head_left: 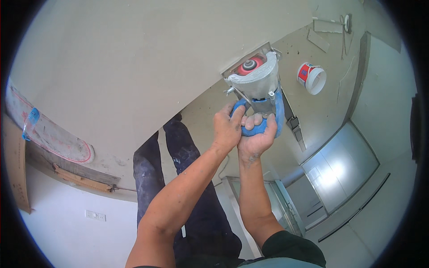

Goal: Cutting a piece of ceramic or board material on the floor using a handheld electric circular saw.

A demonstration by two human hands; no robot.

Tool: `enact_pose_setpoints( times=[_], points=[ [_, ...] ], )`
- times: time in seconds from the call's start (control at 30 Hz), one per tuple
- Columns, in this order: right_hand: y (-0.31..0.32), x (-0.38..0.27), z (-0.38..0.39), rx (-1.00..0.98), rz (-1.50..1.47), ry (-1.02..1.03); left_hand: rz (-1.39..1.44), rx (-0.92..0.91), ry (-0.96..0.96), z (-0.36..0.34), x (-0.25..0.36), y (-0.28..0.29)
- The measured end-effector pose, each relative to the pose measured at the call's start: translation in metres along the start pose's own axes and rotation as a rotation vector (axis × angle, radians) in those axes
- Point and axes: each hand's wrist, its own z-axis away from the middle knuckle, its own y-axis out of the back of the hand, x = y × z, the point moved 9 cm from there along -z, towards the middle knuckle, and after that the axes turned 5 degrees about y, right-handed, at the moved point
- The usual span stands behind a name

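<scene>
Left hand (227, 126) and right hand (258, 142) clasped the power tool (258, 80) by its blue handle (255, 130), probably for steadiness; its plate (245, 59) sat at the right edge of the pale panel (134, 58), seemingly for guidance

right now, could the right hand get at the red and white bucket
Likely not: the right hand grips the power tool, and the bucket sits apart from it, off to the right.

Head-worn fisheye looks down on hands (227, 128) close by
</scene>
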Motion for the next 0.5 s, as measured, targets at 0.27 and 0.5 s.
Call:
enact_pose_setpoints(
  times=[0.27,0.5],
  points=[
    [-0.0017,0.0003,0.0002,-0.004,0.005,-0.004,0.007,-0.003,-0.007,-0.0011,-0.0035,-0.0003],
    [-0.0021,0.0014,0.0011,0.019,0.001,-0.017,0.003,0.001,0.005,-0.0004,-0.0024,0.0003]
  ],
)
